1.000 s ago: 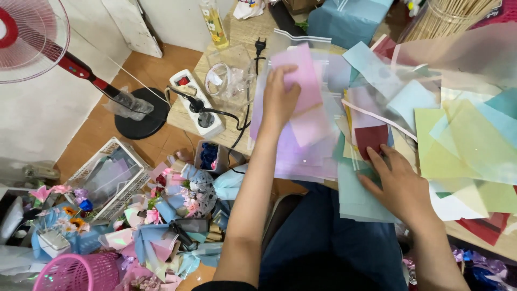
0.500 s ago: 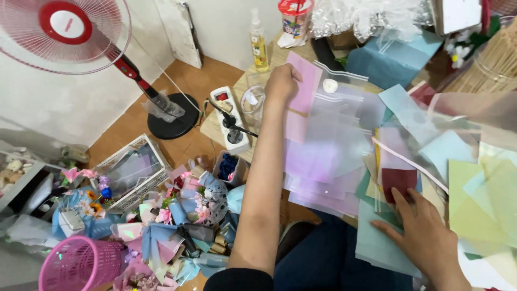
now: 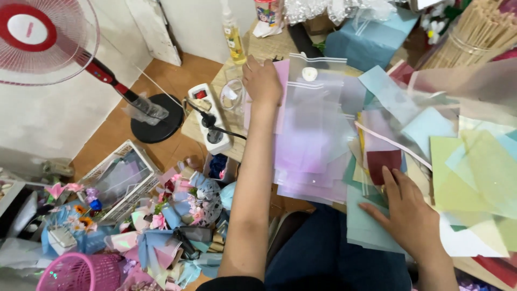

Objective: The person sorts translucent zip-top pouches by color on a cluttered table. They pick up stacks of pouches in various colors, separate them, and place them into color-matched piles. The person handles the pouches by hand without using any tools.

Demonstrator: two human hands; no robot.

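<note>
My left hand (image 3: 262, 81) reaches far forward and rests palm down on the top left corner of a pale pink sheet (image 3: 281, 97), next to a clear zip bag (image 3: 315, 81). A stack of translucent lilac sheets (image 3: 307, 156) lies below it. Pressed flat on a teal sheet (image 3: 366, 223) at the table's near edge is my right hand (image 3: 406, 215), just below a dark red sheet (image 3: 383, 161). Green and light blue sheets (image 3: 474, 161) spread out to the right. Neither hand grips anything.
A white power strip (image 3: 210, 121) and a clear glass (image 3: 232, 94) sit at the table's left end. A red standing fan (image 3: 37, 37) is on the floor at left. Paper flowers and scraps (image 3: 167, 221) and a pink basket (image 3: 81, 272) crowd the floor. Wooden sticks (image 3: 479, 29) stand at back right.
My left hand has stretched farther forward along the pink sheet toward the table's far end. My view has tilted up. The right hand has stayed on the teal sheet.
</note>
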